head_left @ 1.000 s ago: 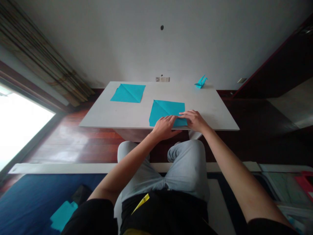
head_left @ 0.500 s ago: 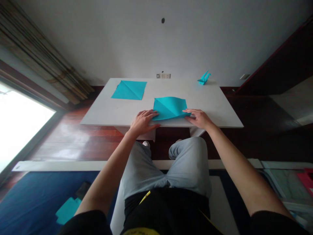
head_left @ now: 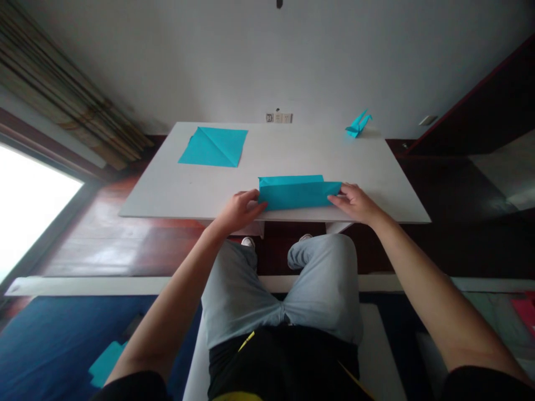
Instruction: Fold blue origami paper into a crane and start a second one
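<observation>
A turquoise sheet of origami paper [head_left: 296, 195] lies near the front edge of the white table, its near part doubled over toward the back so that a strip of the far part shows behind. My left hand [head_left: 241, 210] pinches the left end of the paper between thumb and fingers. At the other end, my right hand [head_left: 354, 203] grips the right corner, thumb in front and fingers behind. Back left on the table lies a second turquoise sheet [head_left: 215, 147], flat with a diagonal crease. A folded paper crane [head_left: 358, 126] stands at the back right.
The white table [head_left: 159, 195] stands against a wall with sockets [head_left: 278, 118]. More turquoise paper [head_left: 106, 363] lies on the blue cover [head_left: 50, 340] at lower left. My legs [head_left: 280, 295] are below the table's front edge.
The near part of the paper has come up and over toward the back, turning the opened sheet into a narrow doubled strip. Both hands moved with it, the right one outward. The view has shifted slightly.
</observation>
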`<state>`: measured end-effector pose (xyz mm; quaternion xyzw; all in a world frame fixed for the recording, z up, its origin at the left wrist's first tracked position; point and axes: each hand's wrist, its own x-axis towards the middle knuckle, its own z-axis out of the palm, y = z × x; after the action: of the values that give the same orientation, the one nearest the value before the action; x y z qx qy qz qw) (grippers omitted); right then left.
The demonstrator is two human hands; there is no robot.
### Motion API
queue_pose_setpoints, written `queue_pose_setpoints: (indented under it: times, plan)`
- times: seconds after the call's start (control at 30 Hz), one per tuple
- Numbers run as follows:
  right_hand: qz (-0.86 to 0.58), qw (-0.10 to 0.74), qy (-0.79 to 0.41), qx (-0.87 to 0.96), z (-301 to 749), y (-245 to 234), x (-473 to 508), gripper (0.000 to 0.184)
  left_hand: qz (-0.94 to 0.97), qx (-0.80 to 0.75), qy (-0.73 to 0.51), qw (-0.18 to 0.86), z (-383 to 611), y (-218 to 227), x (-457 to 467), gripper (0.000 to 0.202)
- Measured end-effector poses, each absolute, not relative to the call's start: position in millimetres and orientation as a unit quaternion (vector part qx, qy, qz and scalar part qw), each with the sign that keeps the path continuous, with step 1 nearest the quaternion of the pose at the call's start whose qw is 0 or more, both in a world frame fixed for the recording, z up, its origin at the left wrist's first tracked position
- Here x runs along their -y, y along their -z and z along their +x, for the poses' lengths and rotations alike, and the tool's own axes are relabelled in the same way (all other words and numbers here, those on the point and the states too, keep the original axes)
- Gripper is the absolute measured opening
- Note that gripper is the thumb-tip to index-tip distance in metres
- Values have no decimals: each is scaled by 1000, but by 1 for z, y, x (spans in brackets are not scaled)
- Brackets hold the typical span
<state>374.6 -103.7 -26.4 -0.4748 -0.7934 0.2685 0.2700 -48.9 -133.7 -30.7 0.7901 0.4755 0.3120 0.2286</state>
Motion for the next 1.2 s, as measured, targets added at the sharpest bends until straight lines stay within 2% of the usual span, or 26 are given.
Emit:
queue_pose_setpoints:
  times: [0.13,0.23,0.33,0.43,0.5,0.6,0.67,0.73,0.87,0.97,1.07,1.2]
  plan:
    - [-505,268,-336,748,367,25,88,52,756,-512,-315,259,-44,25,123,32]
    - [-522,259,-372,722,360,24,81,54,721,-542,-316,295,-40,20,106,55]
    - [-536,227,-399,708,353,18,77,49,759,-542,-238,272,-36,9,78,80]
    - [-562,185,-370,716,347,8,75,39,823,-514,-174,167,-24,-4,48,75]
    - [-580,182,-335,720,343,2,73,34,852,-492,-122,131,-12,-14,32,81]
    - [-599,183,-285,725,340,-3,67,29,874,-463,-36,145,4,-24,14,96]
    - [-598,174,-272,733,340,-6,57,26,872,-461,-27,163,8,-26,5,112]
    - [-582,153,-274,750,341,-7,39,25,864,-465,-46,186,7,-22,-5,118]
    - [-515,127,-255,808,341,-4,-14,23,852,-475,-103,194,-1,-2,-19,100]
    - [-486,171,-228,826,336,4,-48,24,844,-490,-158,149,-2,11,-19,89]
    - [-473,229,-229,819,332,13,-62,25,834,-513,-157,125,2,15,-13,80]
    - [-463,276,-257,802,333,20,-57,40,827,-523,-144,147,5,12,-6,74]
